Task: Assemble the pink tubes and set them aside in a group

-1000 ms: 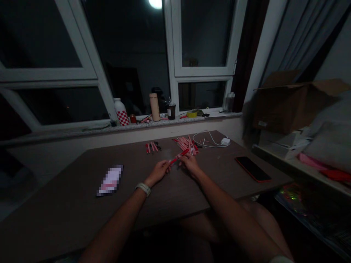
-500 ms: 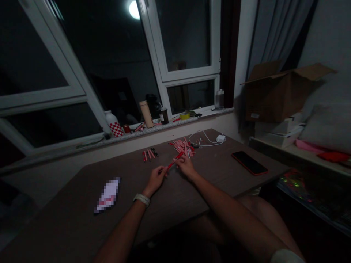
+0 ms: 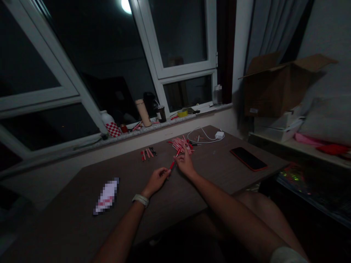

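Note:
Over the brown table (image 3: pixel 82 219), my left hand (image 3: pixel 157 179) is closed, pinching the lower end of a thin red pen (image 3: pixel 173 163). My right hand (image 3: pixel 185 163) pinches the same pen's upper part, just in front of a loose pile of red and pink pens (image 3: pixel 182 144). A smaller group of pens (image 3: pixel 147 153) lies to the left of the pile. A pale watch is on my left wrist.
A phone in a red case (image 3: pixel 248 159) lies at the table's right. A white charger and cable (image 3: pixel 207 136) sit behind the pile. A blurred packet (image 3: pixel 106 195) lies left. Bottles and cups line the windowsill (image 3: pixel 142 126). A cardboard box (image 3: pixel 275 86) stands right.
The view has swung left and tilted. My hands have kept hold of the red pen, the right hand moving slightly up toward the pile and apart from the left.

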`<state>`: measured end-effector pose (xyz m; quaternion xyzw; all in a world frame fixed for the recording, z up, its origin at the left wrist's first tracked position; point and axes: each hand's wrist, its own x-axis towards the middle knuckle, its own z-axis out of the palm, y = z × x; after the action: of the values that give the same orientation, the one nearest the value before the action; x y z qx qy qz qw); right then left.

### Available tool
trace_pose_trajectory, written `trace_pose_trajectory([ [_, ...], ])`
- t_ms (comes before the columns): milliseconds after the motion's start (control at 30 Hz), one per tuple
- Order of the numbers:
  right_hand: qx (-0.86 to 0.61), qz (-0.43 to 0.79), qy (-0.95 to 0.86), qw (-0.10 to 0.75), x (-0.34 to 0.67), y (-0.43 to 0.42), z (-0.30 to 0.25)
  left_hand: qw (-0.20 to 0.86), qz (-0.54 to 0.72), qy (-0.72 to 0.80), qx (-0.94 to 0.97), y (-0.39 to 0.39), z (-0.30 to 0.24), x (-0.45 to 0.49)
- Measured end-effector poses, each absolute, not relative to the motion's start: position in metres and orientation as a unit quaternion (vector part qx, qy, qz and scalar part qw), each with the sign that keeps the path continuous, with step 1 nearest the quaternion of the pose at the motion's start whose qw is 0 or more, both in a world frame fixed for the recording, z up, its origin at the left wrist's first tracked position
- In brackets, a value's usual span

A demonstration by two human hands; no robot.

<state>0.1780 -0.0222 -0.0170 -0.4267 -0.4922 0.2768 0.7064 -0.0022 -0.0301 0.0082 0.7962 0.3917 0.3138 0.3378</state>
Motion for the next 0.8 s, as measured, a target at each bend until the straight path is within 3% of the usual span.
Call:
trace_pose_trajectory([
  [167,-0.42,0.319,-0.457,0.716,0.1775,-0.022,-0.0159,0.338,0.313,0.398,0.793,-0.0309,0.0096,-0.002],
  [800,-0.459,0.28,-0.485,0.689,0.1829,-0.0219,-0.0181,0.354,0.322,0.395,0.784,-0.0307,0.0074,-0.0006],
])
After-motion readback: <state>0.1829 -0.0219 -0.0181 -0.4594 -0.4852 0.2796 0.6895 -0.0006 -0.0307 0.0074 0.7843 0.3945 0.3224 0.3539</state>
